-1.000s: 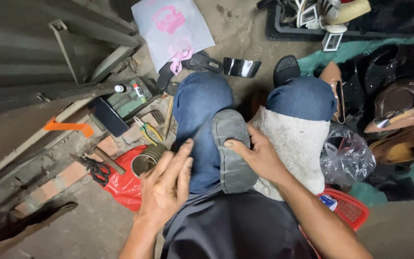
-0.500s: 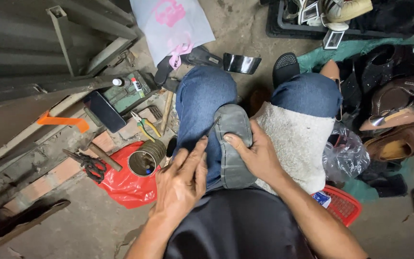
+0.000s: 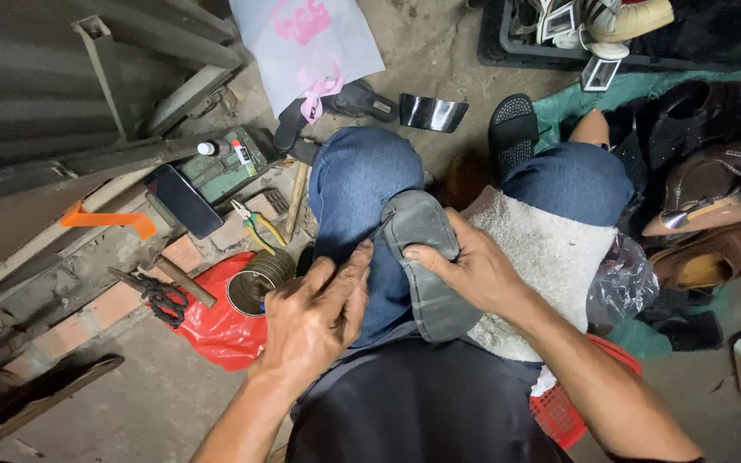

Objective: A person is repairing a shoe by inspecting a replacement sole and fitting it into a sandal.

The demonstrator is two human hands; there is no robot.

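Two knees in blue jeans [image 3: 355, 184] filled the middle, and a white towel [image 3: 551, 257] lay over the person's right one. Between the knees rested a grey shoe sole [image 3: 426, 266]. The right hand [image 3: 473, 270] grasped the sole at its upper part, thumb on top. The left hand [image 3: 315, 313] lay open and flat on the left thigh, just beside the sole, holding nothing. Near it, on a red bag [image 3: 216, 330], stood a small tin can [image 3: 255, 287].
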